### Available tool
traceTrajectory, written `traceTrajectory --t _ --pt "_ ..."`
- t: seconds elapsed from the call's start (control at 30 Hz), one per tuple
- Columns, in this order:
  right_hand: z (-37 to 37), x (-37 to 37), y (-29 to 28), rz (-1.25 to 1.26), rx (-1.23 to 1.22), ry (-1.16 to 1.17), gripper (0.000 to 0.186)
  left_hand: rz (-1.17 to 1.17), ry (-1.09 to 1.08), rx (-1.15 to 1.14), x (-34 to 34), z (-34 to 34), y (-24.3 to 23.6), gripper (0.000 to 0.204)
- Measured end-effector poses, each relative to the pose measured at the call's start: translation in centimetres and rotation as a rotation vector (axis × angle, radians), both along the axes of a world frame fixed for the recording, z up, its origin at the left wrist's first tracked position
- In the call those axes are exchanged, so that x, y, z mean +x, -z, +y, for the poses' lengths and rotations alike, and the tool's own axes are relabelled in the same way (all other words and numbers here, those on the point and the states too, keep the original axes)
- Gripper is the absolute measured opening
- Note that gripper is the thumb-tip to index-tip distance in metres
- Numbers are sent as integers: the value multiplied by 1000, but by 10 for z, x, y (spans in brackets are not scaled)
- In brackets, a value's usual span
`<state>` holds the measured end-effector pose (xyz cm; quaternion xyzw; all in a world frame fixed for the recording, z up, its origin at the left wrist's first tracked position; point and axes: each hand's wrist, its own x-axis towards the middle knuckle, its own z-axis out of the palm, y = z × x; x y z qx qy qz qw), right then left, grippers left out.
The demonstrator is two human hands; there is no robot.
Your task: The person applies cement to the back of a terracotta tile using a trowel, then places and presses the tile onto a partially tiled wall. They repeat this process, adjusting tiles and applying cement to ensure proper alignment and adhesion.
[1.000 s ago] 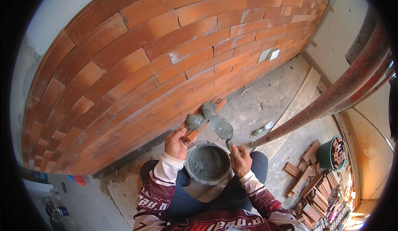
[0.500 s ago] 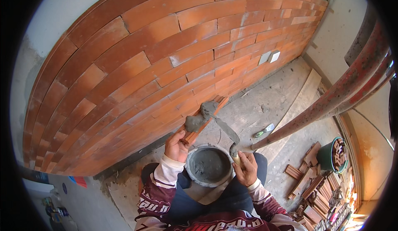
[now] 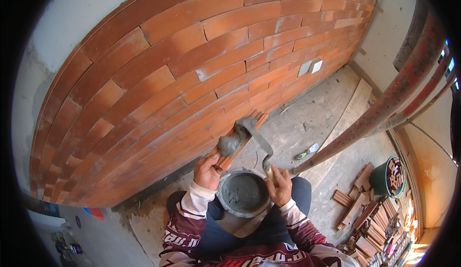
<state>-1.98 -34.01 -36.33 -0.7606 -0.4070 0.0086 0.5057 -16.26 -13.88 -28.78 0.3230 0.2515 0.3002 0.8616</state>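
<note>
My left hand (image 3: 207,172) grips the near end of a ribbed terracotta brick tile (image 3: 224,163), which slants up and away to the right. Wet grey mortar (image 3: 229,145) lies in lumps along the tile's upturned face. In my right hand (image 3: 279,186) is the pale handle of a trowel (image 3: 262,143). Its mortar-smeared blade rests against the mortar near the tile's far end. Below and between my hands, a round bucket (image 3: 221,201) holds more grey mortar (image 3: 242,190).
A wall of terracotta tiles (image 3: 192,82) rises ahead. Red metal poles (image 3: 374,118) slant in from the right. On the floor lie a green-handled tool (image 3: 307,152), a plank (image 3: 345,113) and a heap of tile pieces (image 3: 370,228) beside a green bucket (image 3: 379,180).
The trowel blade has turned and pressed into the mortar at the tile's far end. My right hand has shifted slightly, and the near mortar lump looks reshaped.
</note>
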Motion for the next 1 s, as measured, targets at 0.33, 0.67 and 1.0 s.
traceTrajectory --t 0.33,0.67,1.0 --pt "-19 54 -48 1020 282 -327 41 33 13 26 -3 -2 0 28" --pt "-37 68 -31 1358 -21 -411 35 38 -63 74 -3 -4 1 28" --pt "-37 25 -47 715 6 -227 31 66 -116 27 7 0 6 27"
